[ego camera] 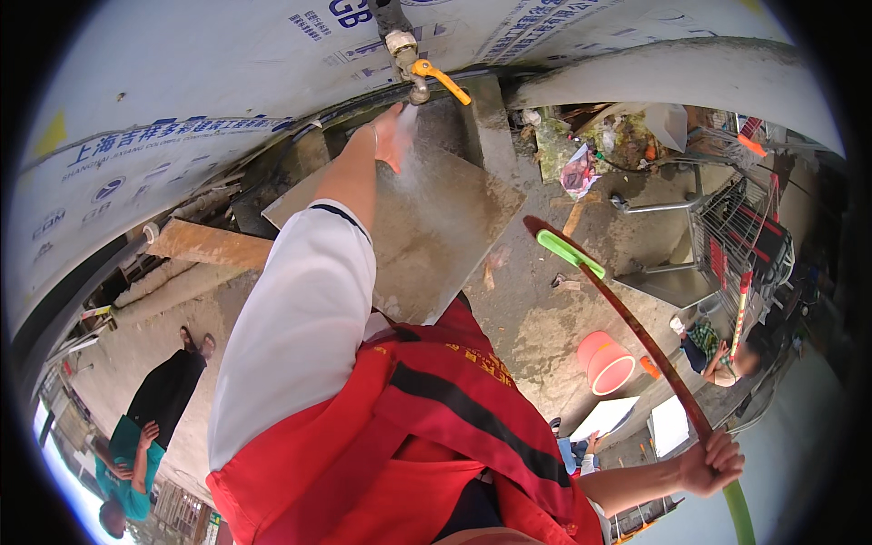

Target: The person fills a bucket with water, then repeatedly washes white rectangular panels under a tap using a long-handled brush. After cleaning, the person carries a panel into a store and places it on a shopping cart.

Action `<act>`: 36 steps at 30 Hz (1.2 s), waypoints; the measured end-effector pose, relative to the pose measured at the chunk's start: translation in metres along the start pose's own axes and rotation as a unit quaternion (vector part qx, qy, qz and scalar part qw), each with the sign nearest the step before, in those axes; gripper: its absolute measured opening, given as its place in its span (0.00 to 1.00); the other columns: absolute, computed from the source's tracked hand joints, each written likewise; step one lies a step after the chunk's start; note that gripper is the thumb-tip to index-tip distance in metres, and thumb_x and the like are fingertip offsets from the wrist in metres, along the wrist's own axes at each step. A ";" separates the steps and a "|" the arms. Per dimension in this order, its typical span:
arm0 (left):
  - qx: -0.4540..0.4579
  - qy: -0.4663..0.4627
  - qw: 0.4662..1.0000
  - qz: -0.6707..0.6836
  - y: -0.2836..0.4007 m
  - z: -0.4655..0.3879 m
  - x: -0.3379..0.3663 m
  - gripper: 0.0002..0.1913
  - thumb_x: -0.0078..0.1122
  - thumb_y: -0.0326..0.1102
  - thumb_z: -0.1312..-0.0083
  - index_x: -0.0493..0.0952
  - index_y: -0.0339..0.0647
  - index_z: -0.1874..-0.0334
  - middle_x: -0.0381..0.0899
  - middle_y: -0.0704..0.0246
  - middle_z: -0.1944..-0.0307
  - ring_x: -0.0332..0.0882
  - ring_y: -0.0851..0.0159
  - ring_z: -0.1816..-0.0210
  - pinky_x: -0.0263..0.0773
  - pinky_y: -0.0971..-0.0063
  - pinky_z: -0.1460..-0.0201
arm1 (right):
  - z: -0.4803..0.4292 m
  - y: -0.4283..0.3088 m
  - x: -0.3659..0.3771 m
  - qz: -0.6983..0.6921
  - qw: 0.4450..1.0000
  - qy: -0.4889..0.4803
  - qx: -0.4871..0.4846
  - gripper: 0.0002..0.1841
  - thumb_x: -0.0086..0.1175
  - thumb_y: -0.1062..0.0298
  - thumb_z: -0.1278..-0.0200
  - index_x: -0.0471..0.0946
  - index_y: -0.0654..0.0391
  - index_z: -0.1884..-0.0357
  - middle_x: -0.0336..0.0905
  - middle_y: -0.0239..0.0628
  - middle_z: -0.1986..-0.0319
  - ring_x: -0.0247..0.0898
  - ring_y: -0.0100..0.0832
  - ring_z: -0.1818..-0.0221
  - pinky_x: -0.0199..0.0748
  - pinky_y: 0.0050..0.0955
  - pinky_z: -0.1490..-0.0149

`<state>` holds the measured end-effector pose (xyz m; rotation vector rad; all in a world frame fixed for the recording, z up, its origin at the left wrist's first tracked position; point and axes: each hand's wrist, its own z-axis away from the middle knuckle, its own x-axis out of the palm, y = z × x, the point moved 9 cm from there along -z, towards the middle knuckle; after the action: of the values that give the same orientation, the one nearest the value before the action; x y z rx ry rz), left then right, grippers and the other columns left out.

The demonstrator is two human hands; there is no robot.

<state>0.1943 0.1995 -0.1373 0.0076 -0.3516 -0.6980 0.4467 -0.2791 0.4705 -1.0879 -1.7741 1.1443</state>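
Observation:
My left hand [389,138] is under a metal tap [418,87] with a yellow lever handle [441,79]. Spraying water [410,129] runs from the spout past my palm and fingers, which hold nothing. Directly below lies a wet, flat slab [436,225]. Out at the right, my right hand [712,463] grips the long handle [654,351] of a floor brush. The handle is reddish brown above my fist and green below it. At its far end, the light-green brush head [569,253] with dark red bristles is raised over the concrete ground.
A printed panel wall [204,102] stands behind the tap. Beside the slab is a wooden board [211,244]. To the right are a pink bucket [605,361], a shopping cart [732,225] and a seated person [715,351]. Another person [146,429] stands at left.

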 end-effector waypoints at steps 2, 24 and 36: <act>0.018 0.040 0.995 0.090 0.001 0.000 -0.004 0.51 0.26 0.78 0.44 0.46 0.40 0.29 0.44 0.57 0.28 0.40 0.46 0.28 0.38 0.34 0.36 | -0.008 -0.020 0.025 -0.029 0.997 -0.070 0.002 0.20 0.42 0.56 0.33 0.55 0.49 0.83 0.49 0.25 0.85 0.44 0.20 0.83 0.48 0.23 0.72; 0.161 0.022 0.957 0.239 0.032 0.005 0.009 0.38 0.30 0.67 0.35 0.65 0.40 0.38 0.70 0.65 0.41 0.59 0.62 0.36 0.38 0.56 0.31 | 0.088 0.306 0.303 -0.144 0.949 -0.187 0.210 0.17 0.48 0.72 0.39 0.59 0.53 0.85 0.54 0.26 0.89 0.49 0.25 0.86 0.53 0.28 0.76; 0.235 0.605 0.754 -0.104 -0.143 0.138 -0.152 0.40 0.67 0.48 0.54 0.64 0.48 0.37 0.67 0.59 0.41 0.66 0.56 0.40 0.64 0.62 0.40 | 0.063 0.250 0.269 -0.122 0.947 -0.234 0.180 0.17 0.49 0.67 0.39 0.59 0.52 0.83 0.60 0.25 0.88 0.53 0.22 0.86 0.54 0.24 0.78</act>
<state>-0.0475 0.2008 -0.0732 0.9644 0.7625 -0.6748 0.3568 0.0098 0.2532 -0.3818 -1.8775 1.5800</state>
